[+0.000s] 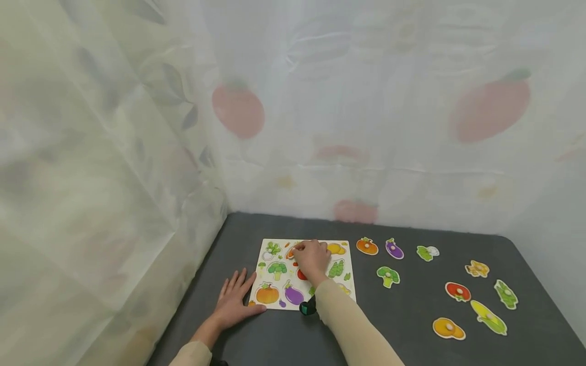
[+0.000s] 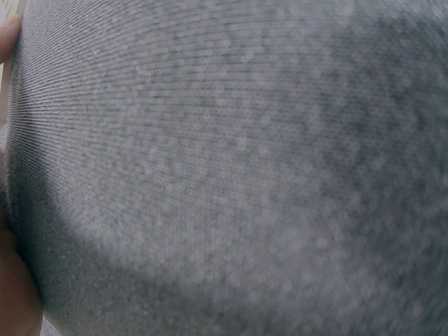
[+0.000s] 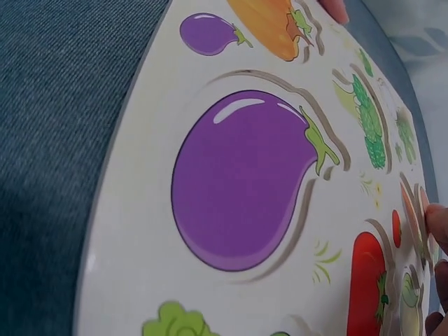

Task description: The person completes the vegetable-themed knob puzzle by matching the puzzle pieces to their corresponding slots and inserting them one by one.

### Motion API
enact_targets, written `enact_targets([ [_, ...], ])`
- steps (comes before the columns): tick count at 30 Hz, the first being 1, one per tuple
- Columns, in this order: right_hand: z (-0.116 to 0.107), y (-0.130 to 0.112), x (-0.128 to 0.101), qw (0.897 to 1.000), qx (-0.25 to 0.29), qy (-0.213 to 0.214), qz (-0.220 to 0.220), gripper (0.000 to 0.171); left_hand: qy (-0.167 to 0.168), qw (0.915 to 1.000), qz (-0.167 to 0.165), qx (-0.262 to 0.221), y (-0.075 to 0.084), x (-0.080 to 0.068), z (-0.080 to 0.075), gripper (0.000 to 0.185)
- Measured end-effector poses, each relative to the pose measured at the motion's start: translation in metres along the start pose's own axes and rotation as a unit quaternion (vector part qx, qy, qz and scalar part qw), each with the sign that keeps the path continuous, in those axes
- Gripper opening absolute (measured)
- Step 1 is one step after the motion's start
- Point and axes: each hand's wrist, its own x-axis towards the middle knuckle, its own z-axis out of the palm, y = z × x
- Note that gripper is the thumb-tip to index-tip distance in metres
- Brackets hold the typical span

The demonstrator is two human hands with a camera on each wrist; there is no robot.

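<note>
While the left hand [image 1: 235,305] lies at the lower left of centre: fingers spread and relaxed, grasping nothing, thumb touching the lower left corner of the board [image 3: 133,210].
Right hand [image 1: 313,259], centre of frame: fingers and thumb curled in a pinch on the carrot piece [image 1: 290,253], over the board's upper middle.
Step in hand: judged to be the fitting of that piece into its recess.
Next move: probably calls for matching outline to recess, pressing flat, then letting go.
Board: white, printed with vegetables inside shallow cut outlines.
Carrot piece: orange, largely covered by the fingers; whether it is fully seated cannot be told.
Loose pieces, right of frame: pumpkin piece [image 1: 367,246], broccoli piece [image 1: 388,276], eggplant piece [image 1: 394,249], tomato piece [image 1: 458,292] and corn piece [image 1: 489,317] among others, pale-rimmed, lying apart on the dark table [image 1: 274,340].
</note>
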Motion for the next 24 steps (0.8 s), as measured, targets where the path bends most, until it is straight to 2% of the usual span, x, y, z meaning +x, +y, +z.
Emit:
enact_targets([
  [4,0.004,0.0,0.0,1.0,-0.005,0.005,-0.003,0.011,-0.006,1.0,-0.002,0.002,0.0,0.0,0.001,0.108],
  [11,0.009,0.001,0.0,1.0,-0.02,0.016,-0.007,0.012,0.031,0.9987,0.03,-0.026,-0.001,-0.003,0.003,0.106],
  [14,0.011,0.002,0.001,0.999,-0.025,0.019,-0.006,0.012,0.035,0.9985,0.035,-0.025,-0.001,-0.004,0.004,0.106],
  [21,0.013,0.002,0.002,1.0,-0.023,0.018,-0.004,0.013,0.014,0.9998,0.011,-0.01,0.004,-0.004,-0.001,0.108],
  [24,0.013,0.002,0.002,0.999,-0.024,0.021,-0.011,0.013,0.017,0.9997,0.013,-0.013,0.005,-0.006,-0.002,0.108],
])
